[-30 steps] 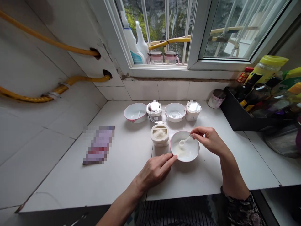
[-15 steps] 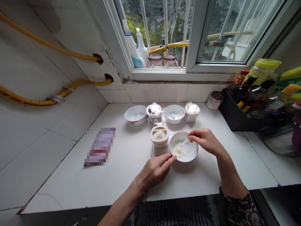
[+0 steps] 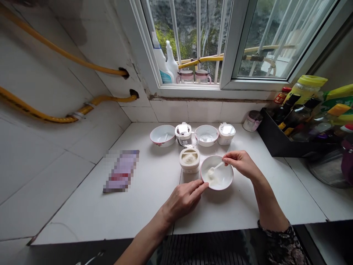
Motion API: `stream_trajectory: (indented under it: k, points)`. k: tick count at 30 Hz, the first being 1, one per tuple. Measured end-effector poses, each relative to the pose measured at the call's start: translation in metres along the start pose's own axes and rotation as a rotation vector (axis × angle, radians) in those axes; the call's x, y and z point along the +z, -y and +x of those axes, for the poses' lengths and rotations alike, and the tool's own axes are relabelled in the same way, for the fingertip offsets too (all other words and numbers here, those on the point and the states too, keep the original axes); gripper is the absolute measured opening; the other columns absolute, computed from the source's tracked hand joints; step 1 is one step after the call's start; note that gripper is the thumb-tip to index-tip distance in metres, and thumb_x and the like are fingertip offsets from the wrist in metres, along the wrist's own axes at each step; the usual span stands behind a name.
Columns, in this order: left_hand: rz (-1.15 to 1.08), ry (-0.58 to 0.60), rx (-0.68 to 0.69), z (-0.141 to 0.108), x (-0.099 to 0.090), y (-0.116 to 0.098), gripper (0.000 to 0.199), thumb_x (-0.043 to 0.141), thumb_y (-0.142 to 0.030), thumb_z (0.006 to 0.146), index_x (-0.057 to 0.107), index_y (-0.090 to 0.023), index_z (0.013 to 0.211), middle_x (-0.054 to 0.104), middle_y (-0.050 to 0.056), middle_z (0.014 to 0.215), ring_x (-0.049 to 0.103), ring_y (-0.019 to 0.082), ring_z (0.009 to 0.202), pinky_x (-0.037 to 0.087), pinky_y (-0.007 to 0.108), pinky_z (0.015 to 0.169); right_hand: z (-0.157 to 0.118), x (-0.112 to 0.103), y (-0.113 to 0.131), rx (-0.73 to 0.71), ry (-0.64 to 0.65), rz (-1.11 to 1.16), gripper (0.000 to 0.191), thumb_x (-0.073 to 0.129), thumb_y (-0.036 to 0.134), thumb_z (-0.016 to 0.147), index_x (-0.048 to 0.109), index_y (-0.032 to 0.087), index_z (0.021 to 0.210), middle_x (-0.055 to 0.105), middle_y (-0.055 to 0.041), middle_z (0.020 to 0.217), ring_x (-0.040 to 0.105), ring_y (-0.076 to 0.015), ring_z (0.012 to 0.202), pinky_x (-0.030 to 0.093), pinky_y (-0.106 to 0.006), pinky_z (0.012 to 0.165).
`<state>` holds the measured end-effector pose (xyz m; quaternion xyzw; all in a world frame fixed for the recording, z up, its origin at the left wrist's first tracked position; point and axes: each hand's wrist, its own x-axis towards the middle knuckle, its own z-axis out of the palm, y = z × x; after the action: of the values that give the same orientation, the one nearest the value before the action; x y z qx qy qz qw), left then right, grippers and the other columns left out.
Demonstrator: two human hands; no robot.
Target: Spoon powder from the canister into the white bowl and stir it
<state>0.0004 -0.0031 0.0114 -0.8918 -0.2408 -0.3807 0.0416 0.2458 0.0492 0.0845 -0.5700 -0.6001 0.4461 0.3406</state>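
In the head view, my right hand [image 3: 240, 164] pinches the handle of a small white spoon [image 3: 219, 165]. The spoon's head dips into a small white bowl [image 3: 227, 178] with a pink rim and bears a little heap of whitish powder [image 3: 211, 175]. More of the powder lies in the bowl's left side. My left hand [image 3: 189, 195] grips the bowl's lower left rim with its fingertips, thumb mostly hidden. Touching or just left of the bowl stands a cream seasoning jar [image 3: 189, 165], its clear lid flipped back, with pale powder inside.
Behind stand two more bowls, a left bowl [image 3: 154, 141] and a right bowl [image 3: 206, 142], and two white jars, one mid-row [image 3: 183, 129] and one right [image 3: 226, 134]. A purple packet [image 3: 121, 173], blurred out, lies left. A black box [image 3: 278, 141] of bottles is at right.
The spoon's head now shows a small heap of powder, where before it was down in the loose powder. My left hand stays at the bowl's rim. The whole view has shifted slightly.
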Motion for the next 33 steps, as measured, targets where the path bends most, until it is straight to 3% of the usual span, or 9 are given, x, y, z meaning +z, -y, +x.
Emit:
stream_trajectory:
  k: [9, 15, 21, 24, 28, 33]
  points:
    - [0.003, -0.01, -0.003, 0.001, 0.001, 0.0, 0.037, 0.038, -0.004, 0.093, 0.053, -0.012, 0.125, 0.069, 0.012, 0.1, 0.07, 0.016, 0.084, 0.06, 0.024, 0.064, 0.006, -0.009, -0.002, 0.041, 0.001, 0.212, 0.031, 0.078, 0.044, 0.06, 0.072, 0.015, 0.069, 0.07, -0.006, 0.06, 0.041, -0.0102, 0.05, 0.035, -0.027, 0.05]
    - [-0.007, -0.032, -0.002, 0.001, 0.002, 0.0, 0.034, 0.039, -0.004, 0.092, 0.055, -0.011, 0.121, 0.069, 0.012, 0.1, 0.07, 0.016, 0.083, 0.06, 0.024, 0.063, 0.012, -0.002, 0.005, -0.044, -0.113, 0.299, 0.032, 0.078, 0.045, 0.06, 0.071, 0.016, 0.07, 0.071, -0.0055, 0.061, 0.044, -0.0109, 0.05, 0.037, -0.028, 0.05]
    - [0.007, -0.031, -0.021, 0.001, 0.003, -0.001, 0.035, 0.039, -0.004, 0.092, 0.056, -0.013, 0.12, 0.069, 0.011, 0.099, 0.07, 0.014, 0.08, 0.059, 0.022, 0.064, 0.013, 0.029, 0.028, -0.328, -0.263, 0.163, 0.023, 0.066, 0.04, 0.079, 0.069, 0.017, 0.083, 0.072, -0.0057, 0.069, 0.058, -0.0161, 0.06, 0.044, -0.029, 0.056]
    - [0.014, -0.033, -0.029, 0.001, 0.004, -0.001, 0.034, 0.039, -0.004, 0.091, 0.058, -0.013, 0.118, 0.069, 0.01, 0.097, 0.07, 0.015, 0.079, 0.059, 0.023, 0.062, 0.01, 0.046, 0.033, -0.61, -0.29, -0.093, 0.016, 0.057, 0.031, 0.09, 0.068, 0.019, 0.088, 0.073, -0.0056, 0.076, 0.064, -0.0185, 0.07, 0.048, -0.032, 0.067]
    - [0.022, -0.049, -0.016, 0.002, 0.004, -0.001, 0.03, 0.039, -0.003, 0.091, 0.059, -0.012, 0.112, 0.069, 0.01, 0.092, 0.069, 0.015, 0.073, 0.058, 0.023, 0.056, 0.007, 0.056, 0.03, -0.959, -0.27, -0.451, 0.022, 0.045, 0.02, 0.096, 0.066, 0.02, 0.088, 0.073, -0.0065, 0.077, 0.061, -0.0178, 0.067, 0.044, -0.035, 0.074]
    - [0.03, -0.056, -0.013, 0.003, 0.003, -0.002, 0.029, 0.038, -0.004, 0.093, 0.059, -0.012, 0.111, 0.069, 0.009, 0.091, 0.067, 0.014, 0.068, 0.055, 0.022, 0.053, 0.001, 0.05, 0.032, -1.08, -0.296, -0.552, 0.023, 0.043, 0.012, 0.095, 0.065, 0.02, 0.095, 0.074, -0.0065, 0.084, 0.059, -0.0171, 0.069, 0.041, -0.035, 0.077]
